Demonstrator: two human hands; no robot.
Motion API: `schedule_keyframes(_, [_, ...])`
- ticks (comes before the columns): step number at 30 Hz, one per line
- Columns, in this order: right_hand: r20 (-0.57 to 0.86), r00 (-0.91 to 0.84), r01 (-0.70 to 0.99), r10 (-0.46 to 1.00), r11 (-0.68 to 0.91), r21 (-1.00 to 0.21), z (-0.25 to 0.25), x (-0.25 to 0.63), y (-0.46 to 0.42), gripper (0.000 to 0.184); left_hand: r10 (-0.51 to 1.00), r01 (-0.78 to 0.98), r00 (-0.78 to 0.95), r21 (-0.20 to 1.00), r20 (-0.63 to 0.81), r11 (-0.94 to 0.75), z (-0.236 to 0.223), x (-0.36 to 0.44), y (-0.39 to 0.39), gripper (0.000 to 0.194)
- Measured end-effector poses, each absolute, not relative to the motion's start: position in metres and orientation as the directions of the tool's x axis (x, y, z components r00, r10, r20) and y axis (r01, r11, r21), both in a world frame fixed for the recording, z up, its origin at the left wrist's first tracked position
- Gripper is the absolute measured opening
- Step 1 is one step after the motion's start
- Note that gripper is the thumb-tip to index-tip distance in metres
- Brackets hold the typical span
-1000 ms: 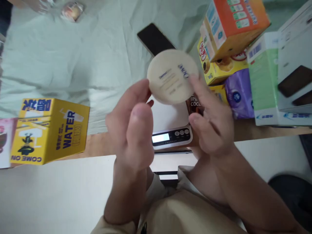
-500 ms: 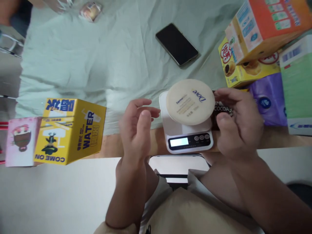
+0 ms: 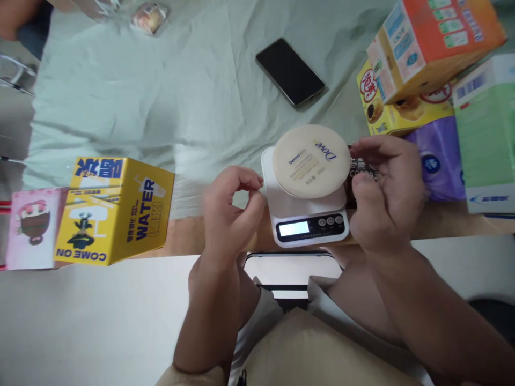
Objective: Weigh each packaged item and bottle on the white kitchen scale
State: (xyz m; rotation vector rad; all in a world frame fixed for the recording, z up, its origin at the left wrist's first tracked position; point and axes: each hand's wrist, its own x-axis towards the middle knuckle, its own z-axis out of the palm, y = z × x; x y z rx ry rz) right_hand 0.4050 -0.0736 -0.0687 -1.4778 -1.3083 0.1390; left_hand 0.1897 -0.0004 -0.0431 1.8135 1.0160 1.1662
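Note:
A round cream Dove jar [image 3: 311, 161] rests lid up on a white kitchen scale [image 3: 277, 201] with a lit display at the table's front edge. At the scale's left edge is my left hand [image 3: 231, 214], its fingers curled and thumb drawn close to the index finger in a pinch. Whether anything is between those tips, or they grip the scale's edge, I cannot tell. My right hand [image 3: 388, 193] is right of the jar, thumb and fingers apart and holding nothing. It partly covers a dark cocoa package [image 3: 356, 169].
A yellow WATER box [image 3: 140, 209] and a pink box [image 3: 36, 228] stand left. At right are an orange box [image 3: 446, 43], a yellow box [image 3: 374, 107], a purple pack [image 3: 436, 158] and a green box [image 3: 486, 128]. A phone [image 3: 289, 72] and a wrapped snack [image 3: 148, 19] lie farther back.
My left thumb has moved toward the index finger and the scale's edge. The right hand has come slightly closer to the scale. The view has shifted a little; the jar stays on the scale.

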Motion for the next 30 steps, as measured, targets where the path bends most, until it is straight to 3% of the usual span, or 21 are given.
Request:
schedule_keyframes(6, [0.537, 0.387, 0.626, 0.749, 0.214, -0.750, -0.071, 0.412, -0.075, 0.043, 0.867, 0.232, 0.306, 0.853, 0.393, -0.468, -0.046, 0.199, 0.000, 0.022])
schedule_keyframes(12, [0.510, 0.424, 0.578, 0.749, 0.210, -0.789, -0.063, 0.407, -0.075, 0.036, 0.881, 0.233, 0.325, 0.874, 0.343, -0.426, -0.050, 0.203, 0.000, 0.021])
schedule_keyframes(13, [0.504, 0.414, 0.572, 0.758, 0.213, -0.792, -0.062, 0.405, -0.075, 0.037, 0.874, 0.211, 0.358, 0.884, 0.327, -0.417, -0.052, 0.204, 0.000, 0.028])
schedule_keyframes(16, [0.497, 0.346, 0.570, 0.796, 0.243, -0.785, -0.057, 0.402, -0.075, 0.038, 0.805, 0.131, 0.494, 0.887, 0.328, -0.442, -0.059, 0.206, 0.001, 0.074])
schedule_keyframes(18, [0.506, 0.315, 0.586, 0.803, 0.255, -0.769, -0.055, 0.400, -0.076, 0.038, 0.765, 0.114, 0.548, 0.876, 0.338, -0.469, -0.062, 0.208, 0.002, 0.091])
schedule_keyframes(25, [0.518, 0.311, 0.622, 0.797, 0.241, -0.745, -0.054, 0.397, -0.078, 0.038, 0.771, 0.135, 0.521, 0.857, 0.365, -0.497, -0.063, 0.221, 0.006, 0.104])
schedule_keyframes(30, [0.532, 0.329, 0.616, 0.780, 0.250, -0.747, -0.054, 0.394, -0.077, 0.036, 0.788, 0.168, 0.445, 0.824, 0.426, -0.541, -0.053, 0.229, 0.002, 0.095])
